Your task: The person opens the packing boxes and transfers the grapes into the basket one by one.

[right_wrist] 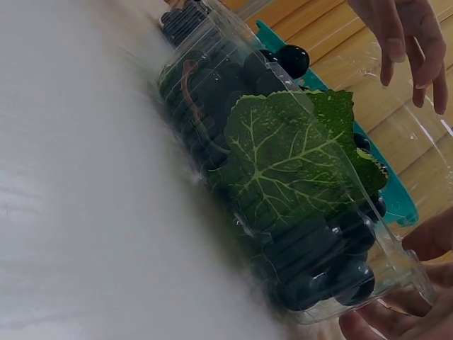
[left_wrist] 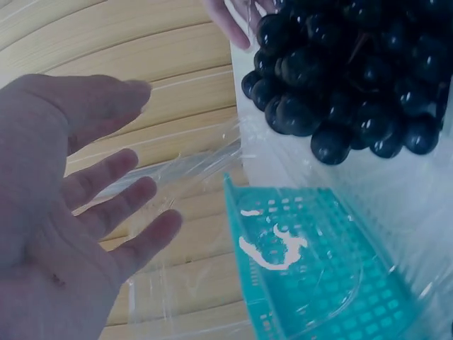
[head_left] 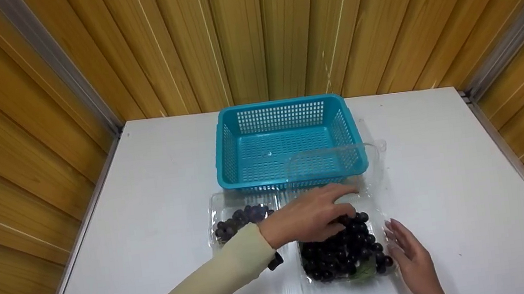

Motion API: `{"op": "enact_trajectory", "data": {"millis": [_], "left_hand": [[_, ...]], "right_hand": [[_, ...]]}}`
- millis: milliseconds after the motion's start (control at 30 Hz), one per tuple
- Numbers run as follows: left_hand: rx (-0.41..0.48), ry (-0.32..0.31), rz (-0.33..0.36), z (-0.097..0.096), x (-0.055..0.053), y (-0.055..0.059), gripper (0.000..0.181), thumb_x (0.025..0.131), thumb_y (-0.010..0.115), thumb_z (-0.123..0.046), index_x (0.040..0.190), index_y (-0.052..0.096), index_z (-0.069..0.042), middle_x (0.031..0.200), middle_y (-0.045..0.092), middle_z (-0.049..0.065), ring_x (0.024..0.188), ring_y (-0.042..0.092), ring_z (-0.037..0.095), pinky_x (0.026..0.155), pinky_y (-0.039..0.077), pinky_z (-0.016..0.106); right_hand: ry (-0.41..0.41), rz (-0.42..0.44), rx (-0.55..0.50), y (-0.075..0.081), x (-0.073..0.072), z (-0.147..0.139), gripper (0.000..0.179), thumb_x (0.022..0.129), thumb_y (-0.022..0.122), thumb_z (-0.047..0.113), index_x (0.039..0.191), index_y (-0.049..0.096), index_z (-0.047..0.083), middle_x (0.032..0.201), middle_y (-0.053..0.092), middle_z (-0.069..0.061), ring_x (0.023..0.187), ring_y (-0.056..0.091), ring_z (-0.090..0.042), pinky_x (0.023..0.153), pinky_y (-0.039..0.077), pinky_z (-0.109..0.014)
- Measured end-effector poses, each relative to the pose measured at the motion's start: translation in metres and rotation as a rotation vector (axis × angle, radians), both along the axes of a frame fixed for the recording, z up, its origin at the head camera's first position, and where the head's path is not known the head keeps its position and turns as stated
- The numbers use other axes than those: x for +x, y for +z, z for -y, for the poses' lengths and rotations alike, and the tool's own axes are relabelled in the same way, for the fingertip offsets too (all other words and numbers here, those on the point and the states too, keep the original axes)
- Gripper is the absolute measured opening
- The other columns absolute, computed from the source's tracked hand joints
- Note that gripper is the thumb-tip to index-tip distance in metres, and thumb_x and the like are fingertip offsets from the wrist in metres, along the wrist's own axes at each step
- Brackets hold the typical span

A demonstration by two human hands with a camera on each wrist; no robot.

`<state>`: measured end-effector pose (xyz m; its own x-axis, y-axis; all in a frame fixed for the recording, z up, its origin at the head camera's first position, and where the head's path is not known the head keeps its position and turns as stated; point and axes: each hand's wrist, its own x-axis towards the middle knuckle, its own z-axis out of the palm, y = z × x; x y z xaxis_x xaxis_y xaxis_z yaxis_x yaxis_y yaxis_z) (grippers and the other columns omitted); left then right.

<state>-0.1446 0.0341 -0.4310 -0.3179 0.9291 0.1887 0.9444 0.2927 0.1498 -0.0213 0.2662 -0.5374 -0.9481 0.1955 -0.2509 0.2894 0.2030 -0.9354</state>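
Two bare hands, two clear plastic containers and one blue-green basket (head_left: 280, 115) on a white surface (head_left: 456, 183). The right-hand container (head_left: 381, 227) holds black grapes (head_left: 340, 252), heaped too closely to count; its one clear lid (head_left: 374, 165) stands raised. One green leaf (right_wrist: 283, 156) lies at the container's near wall. The left-hand container (head_left: 212, 223) holds a second lot of dark grapes (head_left: 243, 218), likewise uncountable, partly hidden by the one pale sleeve (head_left: 213, 278).

The left hand (head_left: 312, 213) hangs over the black grapes with thumb and fingers apart; the left wrist view shows its palm bare. The right hand (head_left: 415, 260) lies at the right edge of the right-hand container, fingers against the plastic; whether they clasp it cannot be told.

Edges: the two containers stand side by side, just in front of the basket, and the lid overlaps the basket's near right corner in the head view. Broad margins of surface extend left and right of this group, with a narrow strip behind the basket's far rim.
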Motion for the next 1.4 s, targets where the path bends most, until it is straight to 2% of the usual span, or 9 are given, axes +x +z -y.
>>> {"op": "enact_trajectory", "data": {"millis": [167, 333, 633, 767, 967, 1067, 1233, 1267, 1400], "left_hand": [[-0.086, -0.068, 0.060, -0.002, 0.007, -0.008, 0.016, 0.087, 0.071, -0.032, 0.100, 0.070, -0.022, 0.152, 0.039, 0.004, 0.144, 0.033, 0.017, 0.118, 0.023, 0.026], [-0.165, -0.109, 0.127, -0.003, 0.011, -0.013, 0.015, 0.085, 0.073, -0.036, 0.094, 0.071, -0.025, 0.153, 0.036, 0.001, 0.144, 0.030, 0.014, 0.116, 0.030, 0.027], [-0.256, -0.089, 0.162, -0.003, 0.016, -0.019, 0.014, 0.083, 0.074, -0.040, 0.087, 0.069, -0.028, 0.158, 0.028, -0.003, 0.148, 0.023, 0.015, 0.116, 0.030, 0.029], [-0.274, -0.084, 0.146, -0.003, 0.018, -0.023, 0.014, 0.083, 0.074, -0.040, 0.090, 0.071, -0.029, 0.159, 0.027, -0.003, 0.149, 0.022, 0.016, 0.116, 0.030, 0.030], [-0.316, -0.063, 0.126, -0.003, 0.022, -0.027, 0.018, 0.083, 0.075, -0.039, 0.099, 0.074, -0.030, 0.158, 0.027, -0.006, 0.149, 0.020, 0.016, 0.116, 0.031, 0.034], [-0.319, -0.052, 0.114, -0.003, 0.023, -0.029, 0.018, 0.082, 0.076, -0.038, 0.099, 0.074, -0.032, 0.158, 0.028, -0.007, 0.150, 0.019, 0.015, 0.114, 0.035, 0.035], [-0.316, -0.040, 0.097, -0.001, 0.025, -0.033, 0.012, 0.083, 0.075, -0.038, 0.094, 0.074, -0.033, 0.158, 0.026, -0.008, 0.150, 0.018, 0.015, 0.112, 0.038, 0.034], [-0.316, -0.040, 0.094, -0.001, 0.026, -0.034, 0.011, 0.083, 0.075, -0.037, 0.092, 0.073, -0.033, 0.158, 0.026, -0.008, 0.150, 0.017, 0.015, 0.111, 0.038, 0.034], [-0.322, -0.037, 0.103, -0.002, 0.028, -0.037, 0.004, 0.083, 0.075, -0.035, 0.085, 0.072, -0.034, 0.159, 0.026, -0.008, 0.150, 0.016, 0.015, 0.111, 0.036, 0.034]], "right_hand": [[0.009, 0.011, 0.004, 0.000, -0.002, 0.000, 0.059, 0.102, 0.045, 0.010, 0.155, 0.020, 0.015, 0.157, 0.031, -0.008, 0.113, 0.040, 0.025, 0.092, 0.042, -0.005], [0.019, 0.034, -0.013, 0.000, -0.004, 0.000, 0.060, 0.103, 0.043, 0.013, 0.156, 0.016, 0.018, 0.159, 0.028, -0.006, 0.114, 0.039, 0.024, 0.093, 0.040, -0.004], [0.014, 0.036, -0.046, 0.000, -0.007, 0.000, 0.061, 0.103, 0.043, 0.014, 0.156, 0.012, 0.017, 0.159, 0.027, -0.007, 0.114, 0.040, 0.024, 0.092, 0.040, -0.003], [0.015, 0.042, -0.046, 0.001, -0.008, 0.000, 0.062, 0.103, 0.042, 0.012, 0.156, 0.011, 0.017, 0.160, 0.027, -0.006, 0.114, 0.039, 0.024, 0.092, 0.040, -0.003], [0.001, 0.002, -0.049, -0.001, -0.007, 0.002, 0.061, 0.102, 0.043, 0.007, 0.155, 0.014, 0.013, 0.159, 0.028, -0.010, 0.115, 0.041, 0.024, 0.093, 0.039, -0.002], [0.001, 0.008, -0.047, -0.002, -0.007, 0.003, 0.061, 0.102, 0.043, 0.010, 0.156, 0.013, 0.014, 0.159, 0.027, -0.010, 0.123, 0.040, 0.018, 0.094, 0.038, -0.002], [0.006, 0.036, -0.046, -0.004, -0.008, 0.003, 0.062, 0.103, 0.043, 0.016, 0.156, 0.011, 0.017, 0.160, 0.026, -0.006, 0.141, 0.033, -0.009, 0.094, 0.038, -0.002], [0.003, 0.031, -0.045, -0.004, -0.008, 0.004, 0.062, 0.103, 0.043, 0.016, 0.156, 0.012, 0.017, 0.160, 0.026, -0.007, 0.140, 0.033, -0.009, 0.094, 0.038, -0.002], [-0.007, -0.009, -0.045, -0.006, -0.008, 0.005, 0.060, 0.103, 0.042, 0.011, 0.155, 0.014, 0.014, 0.159, 0.028, -0.011, 0.126, 0.040, 0.015, 0.093, 0.038, -0.002]]}}
